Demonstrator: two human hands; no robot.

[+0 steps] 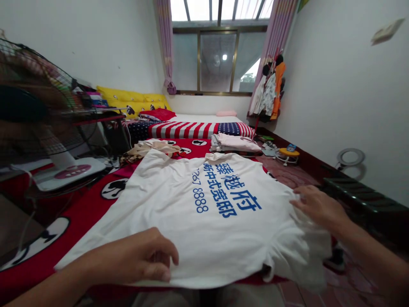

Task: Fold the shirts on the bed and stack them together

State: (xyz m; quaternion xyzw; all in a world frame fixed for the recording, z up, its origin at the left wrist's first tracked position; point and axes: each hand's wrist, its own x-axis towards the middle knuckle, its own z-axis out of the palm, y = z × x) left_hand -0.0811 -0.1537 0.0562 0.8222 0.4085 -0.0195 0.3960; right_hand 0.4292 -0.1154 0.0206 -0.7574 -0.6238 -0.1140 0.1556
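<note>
A white T-shirt (179, 230) with blue printed characters and digits lies spread out, turned sideways, on a red patterned cloth (86, 213). My left hand (150, 258) hovers over its near edge, fingers loosely bent and thumb apart, with nothing seen between them. At the right side of the shirt, my right hand (318, 209) has its fingertips closed on the fabric by the sleeve. That sleeve is wrinkled, slightly blurred, and hangs past the cloth's edge. Part of the right hand's grip is hidden.
Folded clothes (236, 144) are stacked beyond the shirt, and a crumpled beige garment (153, 149) lies at the far left. A fan (47, 115) stands close on the left. A small yellow stool (287, 153) is on the floor at right; a bed (188, 128) is behind.
</note>
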